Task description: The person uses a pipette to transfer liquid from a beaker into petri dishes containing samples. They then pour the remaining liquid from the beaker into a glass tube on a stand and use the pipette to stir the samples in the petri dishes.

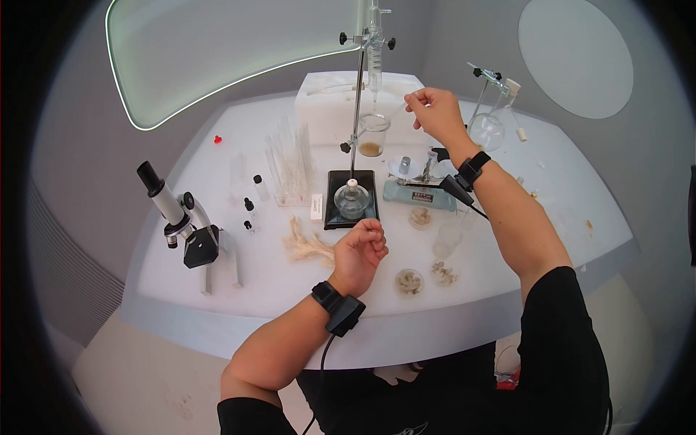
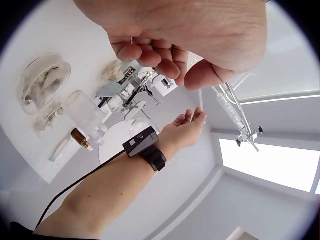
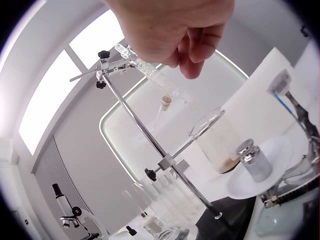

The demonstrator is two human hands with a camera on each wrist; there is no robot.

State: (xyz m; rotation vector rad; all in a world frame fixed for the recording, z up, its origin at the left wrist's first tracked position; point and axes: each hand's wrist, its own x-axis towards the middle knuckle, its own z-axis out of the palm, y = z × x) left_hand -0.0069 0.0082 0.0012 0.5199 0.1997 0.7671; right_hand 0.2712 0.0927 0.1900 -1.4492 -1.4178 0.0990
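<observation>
My right hand point(image 1: 438, 116) is raised to the right of a glass beaker point(image 1: 375, 129). Its thumb and forefinger pinch what looks like a thin clear rod, a faint streak slanting towards the beaker's rim; its outline is blurred. Brown material lies at the bottom of the beaker, held on the metal stand point(image 1: 357, 109) beneath a coiled glass condenser point(image 1: 375, 54). An alcohol lamp point(image 1: 351, 199) with its cap on stands on the black base. Palm up, my left hand point(image 1: 360, 250) hovers in front of the lamp, fingers loosely curled around nothing.
Right of the stand is a balance point(image 1: 419, 192) with a metal weight point(image 3: 256, 162) on its pan. Dishes of dried pieces point(image 1: 409, 283) lie near the front. A microscope point(image 1: 188, 225), test tubes point(image 1: 290, 163) and dropper bottles point(image 1: 259, 187) are leftward; a round flask point(image 1: 487, 132) stands back right.
</observation>
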